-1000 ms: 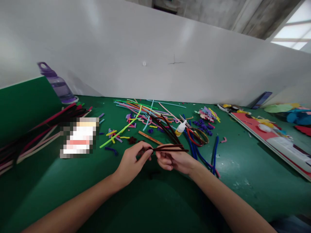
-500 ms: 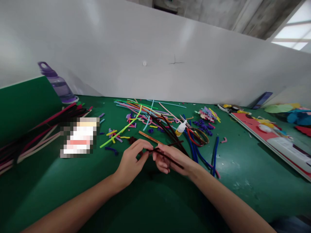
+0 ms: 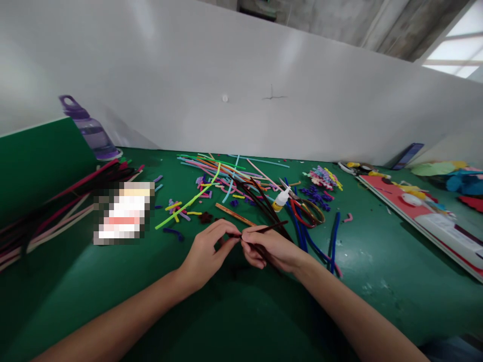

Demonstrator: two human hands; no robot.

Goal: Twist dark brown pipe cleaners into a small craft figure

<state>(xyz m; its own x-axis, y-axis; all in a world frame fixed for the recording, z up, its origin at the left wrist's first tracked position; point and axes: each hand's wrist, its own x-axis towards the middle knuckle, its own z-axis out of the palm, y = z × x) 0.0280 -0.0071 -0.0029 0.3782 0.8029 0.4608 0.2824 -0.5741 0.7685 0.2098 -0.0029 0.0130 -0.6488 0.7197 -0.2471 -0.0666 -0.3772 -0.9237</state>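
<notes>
Pinching a dark brown pipe cleaner (image 3: pixel 268 229) w/ both hands, low over the green bench (image 3: pixel 377 261): left hand (image 3: pixel 206 254) and right hand (image 3: pixel 273 249) closed on it, fingertips meeting. Just beyond: loose coloured pipe cleaners (image 3: pixel 222 178), glue bottle (image 3: pixel 281 198).

I see bare worktop (image 3: pixel 377 271) along the near edge and right of my hands; loose pipe cleaners (image 3: pixel 222 183) and a glue bottle (image 3: pixel 280 199) crowd the middle.
</notes>
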